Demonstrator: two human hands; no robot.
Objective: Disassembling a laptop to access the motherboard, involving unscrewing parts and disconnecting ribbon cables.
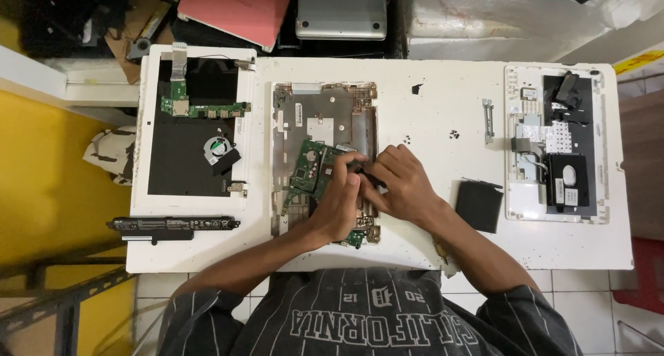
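Note:
An opened laptop base (325,107) lies in the middle of the white table (443,100), its metal shell exposed. A green circuit board (309,168) sits tilted inside it. My left hand (339,202) rests on the board's right edge, fingers curled over it. Touching it from the right, my right hand (401,183) pinches a small dark part (373,180) between fingertips, right above the board. What exactly the fingers grip is partly hidden.
A white laptop lid (194,121) with a green board and a small fan lies at left. A long black battery (173,225) sits below it. A dark square pad (478,205), a metal bracket (488,119) and a white cover with a drive (557,145) are at right.

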